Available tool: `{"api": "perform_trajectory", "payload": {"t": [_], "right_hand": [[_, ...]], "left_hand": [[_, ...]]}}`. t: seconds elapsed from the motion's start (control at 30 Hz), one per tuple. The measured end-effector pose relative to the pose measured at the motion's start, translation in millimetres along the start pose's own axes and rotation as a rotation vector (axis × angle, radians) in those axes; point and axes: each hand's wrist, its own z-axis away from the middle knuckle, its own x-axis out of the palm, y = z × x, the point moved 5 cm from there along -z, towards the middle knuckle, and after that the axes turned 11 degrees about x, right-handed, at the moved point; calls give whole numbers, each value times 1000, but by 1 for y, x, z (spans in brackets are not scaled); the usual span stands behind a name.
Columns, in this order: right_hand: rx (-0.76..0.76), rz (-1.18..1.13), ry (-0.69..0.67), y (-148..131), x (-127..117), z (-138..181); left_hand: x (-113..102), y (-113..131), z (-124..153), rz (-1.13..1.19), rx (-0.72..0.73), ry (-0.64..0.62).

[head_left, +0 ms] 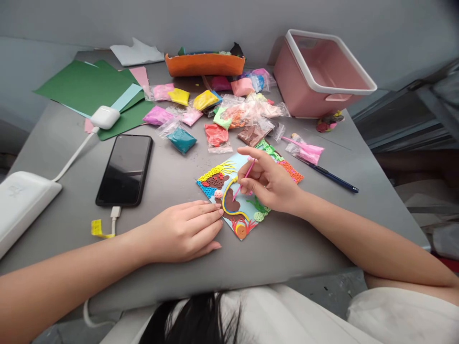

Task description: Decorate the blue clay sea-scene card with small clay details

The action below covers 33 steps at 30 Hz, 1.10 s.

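A small light-blue card [247, 210] with a clay picture on it lies on the grey table [279, 253]. My right hand [270, 184] holds a thin pink stick tool [245, 177] like a pen, its tip touching the brown and yellow clay shape on the card. My left hand [186, 231] lies flat on the table, fingers together, with the fingertips pressing the card's left edge.
Several clay bags [215, 112] lie behind the card. A black phone [125, 168] on a cable lies left, beside a white power bank [21, 200] and earbud case [105, 117]. Green paper sheets [86, 86], an orange tray [204, 63], a pink bin [319, 71], a blue pen [332, 176].
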Motion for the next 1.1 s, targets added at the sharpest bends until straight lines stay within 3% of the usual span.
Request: {"api": "perform_trajectory", "payload": {"t": [1.1], "right_hand": [[14,-25,9,2,-1,-4]], "left_hand": [[2,0,2,-12,-2,-11]]}}
